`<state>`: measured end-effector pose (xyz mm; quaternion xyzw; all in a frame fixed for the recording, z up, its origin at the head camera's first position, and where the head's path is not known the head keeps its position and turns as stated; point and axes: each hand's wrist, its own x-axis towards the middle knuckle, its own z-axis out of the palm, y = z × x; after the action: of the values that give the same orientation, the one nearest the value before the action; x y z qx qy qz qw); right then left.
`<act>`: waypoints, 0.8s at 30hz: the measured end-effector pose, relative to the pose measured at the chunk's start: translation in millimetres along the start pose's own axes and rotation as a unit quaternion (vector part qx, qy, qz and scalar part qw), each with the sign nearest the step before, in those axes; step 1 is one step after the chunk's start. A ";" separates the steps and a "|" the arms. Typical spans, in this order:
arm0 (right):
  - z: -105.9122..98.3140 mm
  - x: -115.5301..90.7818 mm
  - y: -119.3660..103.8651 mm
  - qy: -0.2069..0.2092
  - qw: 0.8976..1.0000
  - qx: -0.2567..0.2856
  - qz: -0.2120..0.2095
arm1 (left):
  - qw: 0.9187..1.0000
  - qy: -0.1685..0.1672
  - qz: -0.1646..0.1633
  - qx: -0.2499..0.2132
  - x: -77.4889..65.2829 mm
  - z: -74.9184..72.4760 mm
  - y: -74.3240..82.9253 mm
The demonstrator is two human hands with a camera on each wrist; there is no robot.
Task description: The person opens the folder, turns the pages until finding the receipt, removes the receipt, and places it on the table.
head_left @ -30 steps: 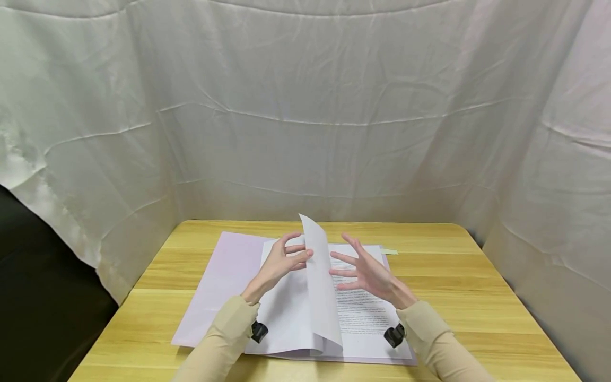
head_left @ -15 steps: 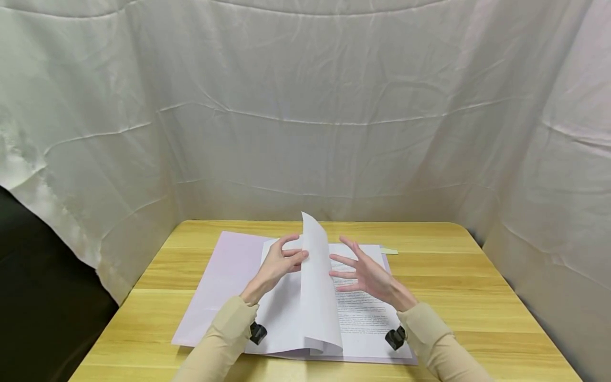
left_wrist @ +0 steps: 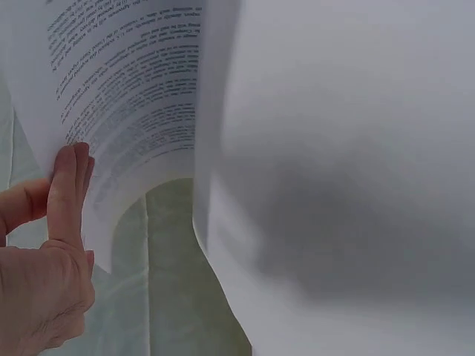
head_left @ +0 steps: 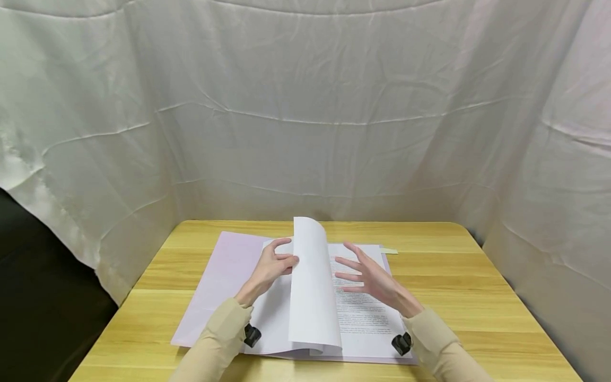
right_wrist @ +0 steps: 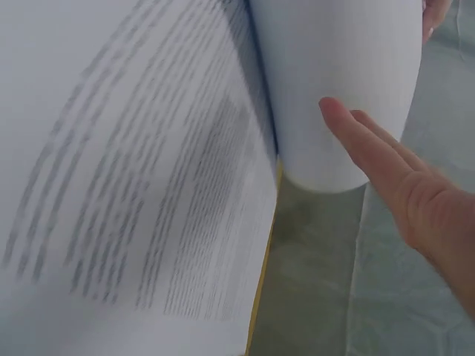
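Note:
A lilac folder (head_left: 238, 265) lies spread on the table with white sheets inside. One sheet, a page (head_left: 312, 286), stands lifted and curls over to the left, its blank side towards me. My left hand (head_left: 271, 266) pinches the left edge of this page; in the left wrist view its fingers (left_wrist: 68, 185) lie against the printed side. To the right of the curl, my right hand (head_left: 374, 277) hovers with fingers spread, holding nothing. Beneath it a printed sheet (head_left: 365, 313) lies flat on the right half; small dense lines of text cover it. A blank sheet (head_left: 272, 323) lies on the left half.
A pale yellow-green tab (head_left: 389, 251) sticks out at the folder's upper right. The wooden table (head_left: 458, 297) extends around the folder. Light grey curtains (head_left: 334, 132) hang behind and at both sides, and something black (head_left: 43, 276) shows at the far left.
The lifted page has swung further to the left with my left hand, showing more of its blank face. My right hand has shifted slightly right, fingers still spread.

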<state>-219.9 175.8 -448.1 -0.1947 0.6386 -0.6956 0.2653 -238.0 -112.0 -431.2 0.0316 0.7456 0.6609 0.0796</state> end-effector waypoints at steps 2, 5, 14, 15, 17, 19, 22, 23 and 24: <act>-2.8 -3.5 2.2 0.008 1.000 -0.026 0.006 | 1.000 0.001 -0.006 -0.004 -0.2 -2.6 -1.8; -9.1 -9.5 7.4 0.016 0.996 -0.082 0.017 | 1.000 0.004 -0.016 -0.008 -0.6 -7.8 -5.4; -31.2 -28.9 24.0 0.054 0.948 -0.314 0.005 | 0.998 0.008 -0.060 -0.009 -2.7 -27.8 -22.2; -33.7 -30.8 25.0 0.057 0.944 -0.324 0.005 | 0.998 0.007 -0.062 -0.005 -2.7 -29.9 -24.4; -38.2 -34.4 26.3 0.057 0.936 -0.348 0.000 | 0.998 0.004 -0.066 0.011 -2.4 -34.3 -29.0; -42.3 -37.3 27.8 0.055 0.926 -0.373 -0.005 | 0.997 0.004 -0.068 0.037 -2.1 -38.6 -32.6; -47.7 -40.3 30.1 0.046 0.908 -0.417 -0.006 | 0.994 0.009 -0.074 0.080 -1.8 -45.2 -37.0; -49.3 -41.2 31.0 0.043 0.903 -0.428 -0.003 | 0.993 0.009 -0.072 0.096 -1.6 -47.3 -38.5; -50.9 -41.7 31.6 0.039 0.898 -0.437 -0.002 | 0.992 0.010 -0.072 0.108 -1.3 -49.2 -39.8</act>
<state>-214.4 240.1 -482.1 -0.2652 0.8879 -0.3538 0.1270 -242.3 -165.4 -464.9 -0.0203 0.8135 0.5697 0.1152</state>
